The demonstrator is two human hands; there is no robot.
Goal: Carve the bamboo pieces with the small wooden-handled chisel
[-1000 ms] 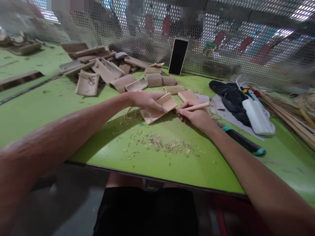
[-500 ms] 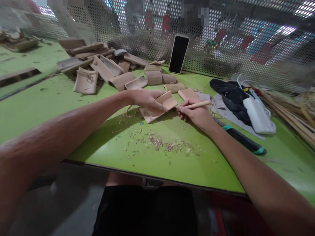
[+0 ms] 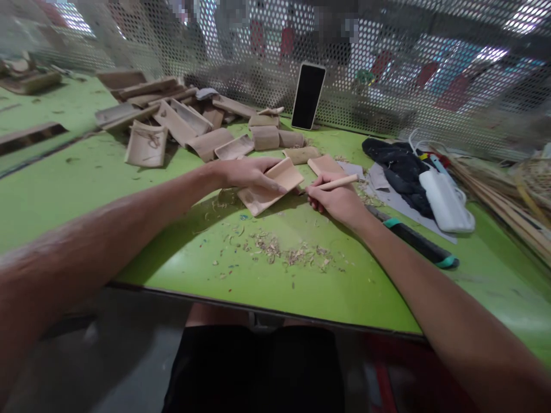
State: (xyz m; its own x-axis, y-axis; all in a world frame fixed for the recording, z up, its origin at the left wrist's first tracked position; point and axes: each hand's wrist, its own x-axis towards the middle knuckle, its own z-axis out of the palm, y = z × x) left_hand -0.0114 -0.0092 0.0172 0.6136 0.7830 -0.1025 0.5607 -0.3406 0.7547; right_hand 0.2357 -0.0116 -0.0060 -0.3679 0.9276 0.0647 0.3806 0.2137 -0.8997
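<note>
A curved piece of split bamboo (image 3: 287, 175) is tilted above the green table (image 3: 181, 252), its hollow side up. My left hand (image 3: 257, 174) grips it from the left, thumb over the inner face and the other fingers mostly hidden. Closed like a pen grip, my right hand (image 3: 330, 196) holds a tool with a pale round wooden handle (image 3: 342, 182). The tool's tip, too small to make out, is close to the right end of the bamboo piece. Another bamboo piece (image 3: 326, 164) lies just behind my right hand.
Wood shavings (image 3: 293, 252) lie in front of my hands. Several split bamboo pieces (image 3: 210, 142) are heaped behind on the left. A phone (image 3: 309, 96) leans on the perforated metal screen (image 3: 275, 63). To the right are a black-and-green-handled tool (image 3: 424, 245), dark cloth (image 3: 400, 172) and a white object (image 3: 446, 198).
The whole view has shifted slightly. Both hands keep their holds on the bamboo piece and the wooden-handled tool, with little visible movement between them.
</note>
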